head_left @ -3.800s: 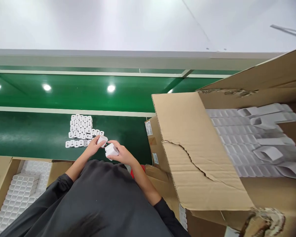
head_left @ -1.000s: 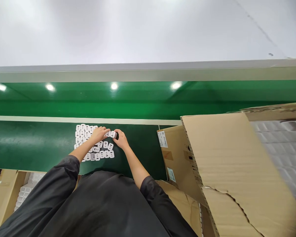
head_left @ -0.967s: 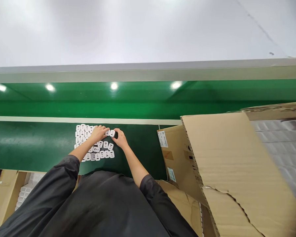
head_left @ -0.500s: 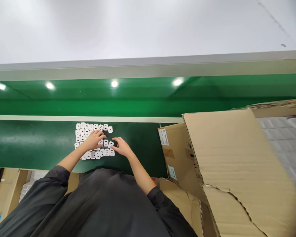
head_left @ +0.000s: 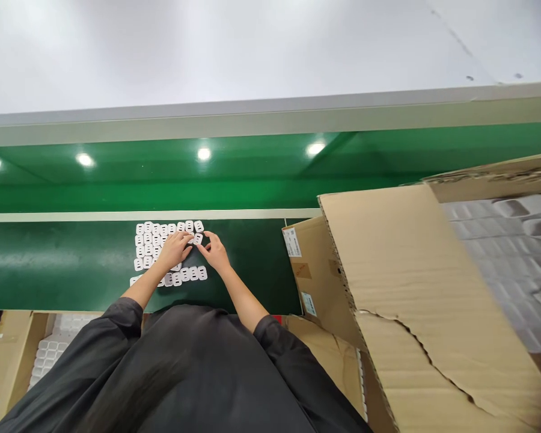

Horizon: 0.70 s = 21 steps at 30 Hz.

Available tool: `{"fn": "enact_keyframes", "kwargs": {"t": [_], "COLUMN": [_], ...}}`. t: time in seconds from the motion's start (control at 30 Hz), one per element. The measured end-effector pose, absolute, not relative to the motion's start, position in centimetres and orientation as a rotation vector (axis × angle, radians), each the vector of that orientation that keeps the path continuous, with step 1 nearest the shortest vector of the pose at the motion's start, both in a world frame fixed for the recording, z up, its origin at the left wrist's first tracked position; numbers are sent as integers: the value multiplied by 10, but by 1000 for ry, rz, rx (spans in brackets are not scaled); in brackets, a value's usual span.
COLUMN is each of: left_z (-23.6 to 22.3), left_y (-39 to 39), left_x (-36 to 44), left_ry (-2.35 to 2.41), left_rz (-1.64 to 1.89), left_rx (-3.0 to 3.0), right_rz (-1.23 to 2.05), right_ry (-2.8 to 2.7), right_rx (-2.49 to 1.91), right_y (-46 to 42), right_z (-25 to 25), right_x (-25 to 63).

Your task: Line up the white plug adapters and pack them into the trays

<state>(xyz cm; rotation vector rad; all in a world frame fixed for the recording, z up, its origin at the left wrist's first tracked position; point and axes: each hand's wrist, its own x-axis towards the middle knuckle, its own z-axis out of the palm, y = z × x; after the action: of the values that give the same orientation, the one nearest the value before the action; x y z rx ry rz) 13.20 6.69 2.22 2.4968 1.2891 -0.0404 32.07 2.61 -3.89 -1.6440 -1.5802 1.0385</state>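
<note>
Small rounded white plastic pieces (head_left: 148, 239) with dark slots lie in close rows on the dark green work surface (head_left: 252, 264). My left hand (head_left: 175, 249) rests palm down across the middle rows, its fingers stretched to the right and hiding several pieces. At the right end of the second row, a slightly tilted white piece (head_left: 198, 239) lies by the thumb and forefinger of my right hand (head_left: 215, 252). Those two fingers are spread apart, the thumb at the piece's lower edge. Nearer my body runs a separate row of white pieces (head_left: 193, 273).
On the right stands an open cardboard box (head_left: 388, 264) holding clear plastic trays (head_left: 491, 234). A labelled carton (head_left: 309, 264) leans beside it. At lower left, another box contains white pieces (head_left: 49, 355). A white shelf (head_left: 252, 54) overhangs the far side.
My right hand has moved away from my body, and pieces at the right now lie up in the second row. The top row's right end sits straighter. The view has shifted slightly right.
</note>
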Motion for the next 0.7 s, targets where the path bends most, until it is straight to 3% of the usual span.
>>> {"fn": "enact_keyframes", "kwargs": {"t": [0.33, 0.7], "left_z": [21, 17], "left_y": [-3, 34], "left_x": [111, 128], "left_ry": [1096, 1440], "left_rz": [-209, -105], "left_rx": [2483, 2492], "right_rz": [1304, 1262], "right_ry": [-1855, -1554], "right_rx": [-1421, -1581], "right_y": [-48, 1], "right_z": [-40, -42], "right_x": [336, 312]}}
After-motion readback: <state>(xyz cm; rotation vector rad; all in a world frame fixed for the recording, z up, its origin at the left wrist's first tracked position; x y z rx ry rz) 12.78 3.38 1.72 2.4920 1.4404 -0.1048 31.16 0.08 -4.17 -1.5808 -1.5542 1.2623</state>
